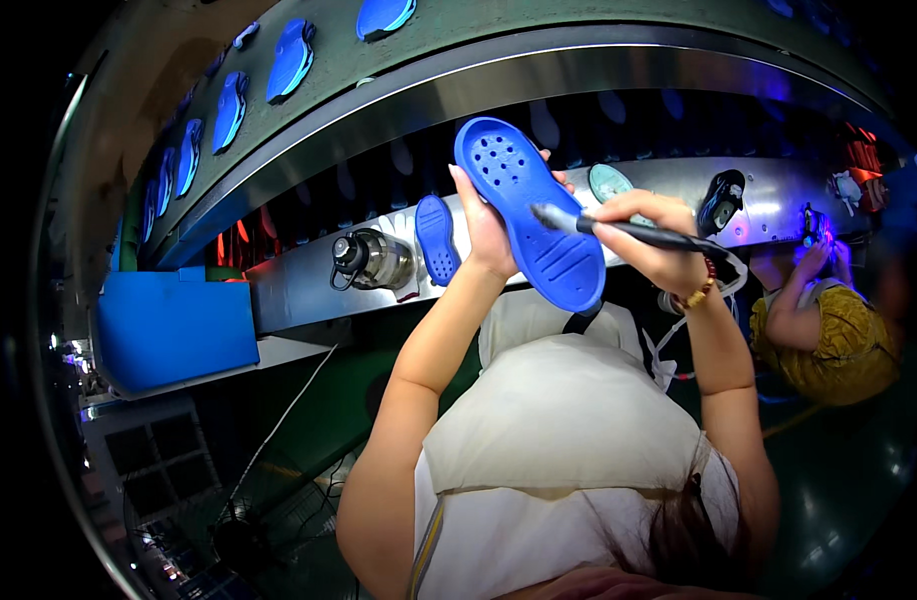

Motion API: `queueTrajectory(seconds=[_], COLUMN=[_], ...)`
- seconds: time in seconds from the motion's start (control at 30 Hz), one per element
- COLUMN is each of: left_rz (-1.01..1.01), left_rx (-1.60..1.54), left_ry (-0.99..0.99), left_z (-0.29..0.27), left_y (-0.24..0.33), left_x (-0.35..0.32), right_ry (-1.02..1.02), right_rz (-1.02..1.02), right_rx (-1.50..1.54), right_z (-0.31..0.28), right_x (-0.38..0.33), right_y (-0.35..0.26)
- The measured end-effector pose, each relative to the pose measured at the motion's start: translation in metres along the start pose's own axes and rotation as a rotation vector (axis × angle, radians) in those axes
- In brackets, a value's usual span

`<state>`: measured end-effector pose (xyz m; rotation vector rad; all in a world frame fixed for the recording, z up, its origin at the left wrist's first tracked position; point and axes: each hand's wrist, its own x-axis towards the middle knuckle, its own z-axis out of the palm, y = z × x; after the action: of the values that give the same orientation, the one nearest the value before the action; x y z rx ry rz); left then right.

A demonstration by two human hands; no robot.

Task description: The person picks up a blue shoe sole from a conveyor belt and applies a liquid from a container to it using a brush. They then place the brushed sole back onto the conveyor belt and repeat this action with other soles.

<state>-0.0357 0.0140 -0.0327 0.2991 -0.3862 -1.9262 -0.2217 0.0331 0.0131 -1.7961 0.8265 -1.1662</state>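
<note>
Blue sole held up and worked with a dark tool, centre of the frame.

The sole (531,212) is bright blue, with small holes at its upper end and ridges lower down. The left hand (487,228) has its grip clamped on the sole's left edge; the right hand (651,238) has its grip closed around the tool (619,229), whose tip touches the sole. A second sole (438,238) and a bottle (372,262) rest on the steel shelf (299,285) behind.

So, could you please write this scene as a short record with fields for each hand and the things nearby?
left hand: holds a blue perforated rubber shoe sole, raised and tilted
right hand: grips a dark pen-shaped tool, tip touching the sole
shelf: steel ledge bearing a metal flask and a second blue sole
left side: blue plastic bin
far right: another person's yellow sleeve
</note>
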Motion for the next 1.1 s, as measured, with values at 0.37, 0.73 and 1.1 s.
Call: queueTrajectory(seconds=[0.37,0.73,1.1], left_rz=[0.063,0.179,0.112], left_rx=[0.052,0.22,-0.028], left_ry=[0.097,0.124,0.106], left_z=[0.009,0.036,0.025], left_y=[0.017,0.003,0.005], left_x=[0.001,0.002,0.01], right_ry=[-0.282,0.085,-0.005], right_rz=[0.005,0.246,0.033], right_rx=[0.138,0.852,0.327], right_z=[-0.004,0.011,0.014], right_x=[-0.023,-0.024,-0.012], right_y=[0.011,0.031,0.013])
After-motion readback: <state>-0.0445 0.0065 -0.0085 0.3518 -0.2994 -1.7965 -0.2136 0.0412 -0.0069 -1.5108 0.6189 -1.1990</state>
